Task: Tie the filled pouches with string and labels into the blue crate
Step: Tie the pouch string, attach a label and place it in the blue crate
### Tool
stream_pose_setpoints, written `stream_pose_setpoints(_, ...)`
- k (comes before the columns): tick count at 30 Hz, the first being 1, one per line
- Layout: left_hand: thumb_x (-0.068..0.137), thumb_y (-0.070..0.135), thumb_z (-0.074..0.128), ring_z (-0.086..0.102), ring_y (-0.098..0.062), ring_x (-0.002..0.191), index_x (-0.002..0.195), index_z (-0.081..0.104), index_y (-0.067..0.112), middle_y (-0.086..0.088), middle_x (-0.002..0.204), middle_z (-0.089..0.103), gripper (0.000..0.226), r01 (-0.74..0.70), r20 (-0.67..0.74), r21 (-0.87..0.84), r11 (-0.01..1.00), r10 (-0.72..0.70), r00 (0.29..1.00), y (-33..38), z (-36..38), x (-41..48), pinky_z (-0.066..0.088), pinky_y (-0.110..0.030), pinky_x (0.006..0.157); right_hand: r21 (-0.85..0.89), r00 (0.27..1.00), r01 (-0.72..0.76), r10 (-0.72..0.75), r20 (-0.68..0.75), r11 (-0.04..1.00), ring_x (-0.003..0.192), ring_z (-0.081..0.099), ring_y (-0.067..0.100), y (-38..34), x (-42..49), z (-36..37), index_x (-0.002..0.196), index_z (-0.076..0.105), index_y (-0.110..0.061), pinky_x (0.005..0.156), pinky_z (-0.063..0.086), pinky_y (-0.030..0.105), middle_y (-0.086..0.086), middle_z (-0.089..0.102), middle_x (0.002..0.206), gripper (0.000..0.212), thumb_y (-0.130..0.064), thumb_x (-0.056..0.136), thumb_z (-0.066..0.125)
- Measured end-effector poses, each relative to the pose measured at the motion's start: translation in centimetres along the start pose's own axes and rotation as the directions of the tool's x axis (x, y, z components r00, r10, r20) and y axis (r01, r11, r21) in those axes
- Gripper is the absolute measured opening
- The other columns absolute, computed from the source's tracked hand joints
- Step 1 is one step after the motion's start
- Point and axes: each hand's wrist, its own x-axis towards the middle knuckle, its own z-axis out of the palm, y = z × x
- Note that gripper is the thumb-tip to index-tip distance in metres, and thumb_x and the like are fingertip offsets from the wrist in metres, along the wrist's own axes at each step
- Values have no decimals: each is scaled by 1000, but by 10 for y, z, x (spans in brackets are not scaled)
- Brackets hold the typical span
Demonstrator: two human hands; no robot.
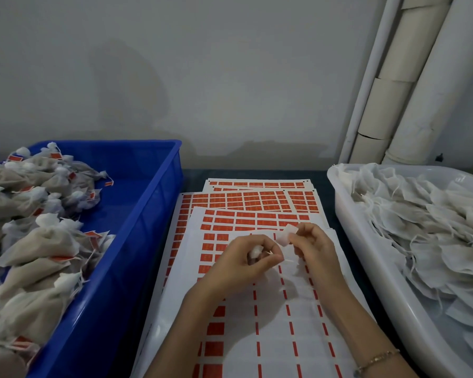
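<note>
Head view: translucent white pouch (256,252), bunched neck, pale label (287,235)

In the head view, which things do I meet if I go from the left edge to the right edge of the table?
Blue crate with tied pouches → sheets of red labels → white tub with untied pouches. The left hand and right hand hold a pouch above the sheets.
</note>
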Motion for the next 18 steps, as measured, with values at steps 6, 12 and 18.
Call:
stream_pose_setpoints(6, 87, 26, 66, 60, 4, 85, 85, 61, 39, 22, 86, 63, 14, -50, -91, 8, 999, 51, 995, 5, 10, 2, 48, -7, 66, 32, 998, 24, -26, 52, 999, 89, 66, 11, 0, -2, 5, 95, 57, -23, 69, 51, 15, -10, 67, 92, 12, -17, 88, 64)
stream_pose_setpoints(12, 86, 27, 67, 59, 3, 75, 87, 65, 33, 17, 84, 64, 6, -20, -176, 4, 1000, 21, 984, 3, 6, 5, 47, -8, 58, 1, 996, 46, -46, 78, 999, 85, 63, 3, 0, -4, 8, 95, 57, -23, 61, 47, 5, -13, 64, 91, 10, -19, 89, 63)
stream_pose_setpoints(18, 87, 27, 66, 63, -6, 77, 86, 65, 31, 13, 87, 67, 4, 19, -218, 37, 999, -10, 976, -2, 2, 7, 50, -10, 60, -29, 994, 70, -67, 86, 997, 82, 63, 7, 3, -3, 8, 93, 57, -26, 61, 48, 8, -17, 63, 85, 11, -17, 89, 62)
